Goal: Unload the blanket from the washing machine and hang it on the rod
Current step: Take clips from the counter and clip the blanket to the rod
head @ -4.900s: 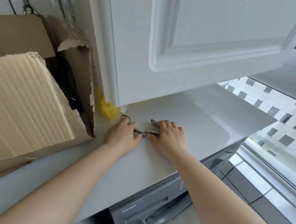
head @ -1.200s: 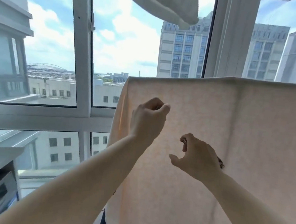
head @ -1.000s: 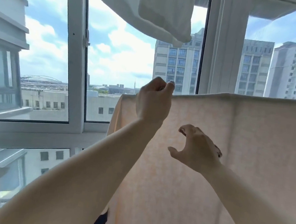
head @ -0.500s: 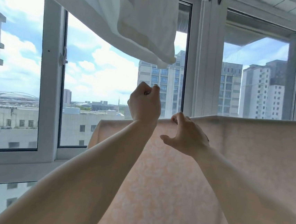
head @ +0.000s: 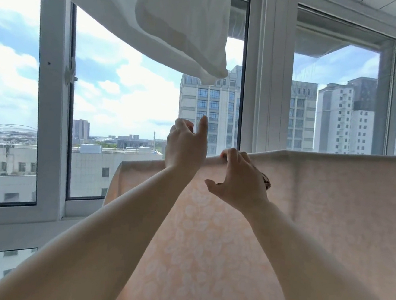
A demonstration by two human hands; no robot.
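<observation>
Blanket draped on the rod, top edge getting its last touches

Blanket (head: pixel 244 239), peach with a pale leaf print, hangs in front of the window (head: pixel 123 106), folded over a line that I take for the rod, though the rod itself is hidden under the cloth. Unloading looks done to me; the washing machine is out of view. What is left, I judge, is only evening or fastening the top edge.

My left hand (head: pixel 185 146) is raised just above the blanket's top edge, index finger pointing up, the other fingers curled; whether they pinch something small I cannot tell. My right hand (head: pixel 238 181) sits at the fold, fingertips hooked over the top edge and thumb spread out to the side; something dark shows behind it, too hidden to name. A white sheet (head: pixel 180 20) hangs overhead.
</observation>
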